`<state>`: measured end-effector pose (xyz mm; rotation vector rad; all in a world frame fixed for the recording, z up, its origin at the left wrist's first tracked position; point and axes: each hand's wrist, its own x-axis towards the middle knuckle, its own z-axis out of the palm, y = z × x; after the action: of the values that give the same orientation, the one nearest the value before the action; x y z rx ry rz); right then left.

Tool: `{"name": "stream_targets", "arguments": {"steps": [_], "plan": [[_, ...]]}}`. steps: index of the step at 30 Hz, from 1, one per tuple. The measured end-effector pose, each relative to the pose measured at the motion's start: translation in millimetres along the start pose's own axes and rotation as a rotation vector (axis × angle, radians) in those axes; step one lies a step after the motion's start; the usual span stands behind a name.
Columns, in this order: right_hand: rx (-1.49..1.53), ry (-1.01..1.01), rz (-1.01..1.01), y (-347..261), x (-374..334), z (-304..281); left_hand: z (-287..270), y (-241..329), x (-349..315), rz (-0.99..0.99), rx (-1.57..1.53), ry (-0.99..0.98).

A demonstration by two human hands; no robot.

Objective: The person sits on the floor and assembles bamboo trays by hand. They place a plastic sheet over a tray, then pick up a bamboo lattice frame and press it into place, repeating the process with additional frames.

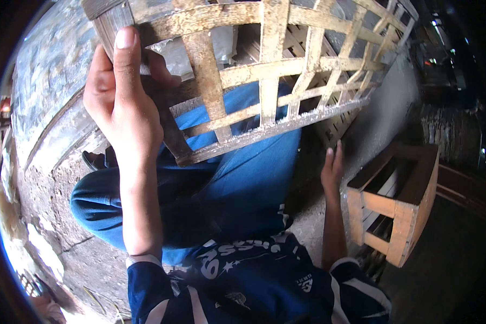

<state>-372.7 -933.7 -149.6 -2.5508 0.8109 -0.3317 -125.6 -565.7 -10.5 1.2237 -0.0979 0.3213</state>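
Note:
My left hand (128, 100) is closed round the dark wooden end bar of a woven bamboo lattice panel (274, 43). The thumb lies along the bar and the fingers wrap behind it. The panel slants over my blue-clad legs, its pale strips crossing in open squares. Its lower wooden rail looks coated with whitish dust. Lower right, my right hand (332, 167) has its visible fingers stretched upward and close together. They point at the lower edge of a darker slatted piece (337, 125) beneath the panel; I cannot tell whether they touch it.
An orange-brown wooden crate (392, 208) with open slots stands on the right. On the left lies a large grey, streaked surface (59, 70) beside rough concrete floor (54, 202). A whitish blur, perhaps dust, shows right of the panel. Dark clutter fills the far right.

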Motion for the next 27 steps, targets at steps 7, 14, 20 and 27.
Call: {"name": "stream_targets", "arguments": {"steps": [7, 14, 20, 27], "plan": [[-0.053, -0.322, -0.824, -141, -54, 29, -7, 5, -3, -0.01, 0.045, 0.03], [0.301, -0.026, -0.521, -86, -15, 44, 0, 5, -8, 0.017, 0.053, -0.02], [0.112, 0.26, -0.38, -119, 13, -24, 3, 14, -13, 0.07, 0.016, -0.034], [-0.094, -0.233, -0.523, -172, 65, -45, 1, 23, -18, 0.105, -0.05, -0.074]]}}
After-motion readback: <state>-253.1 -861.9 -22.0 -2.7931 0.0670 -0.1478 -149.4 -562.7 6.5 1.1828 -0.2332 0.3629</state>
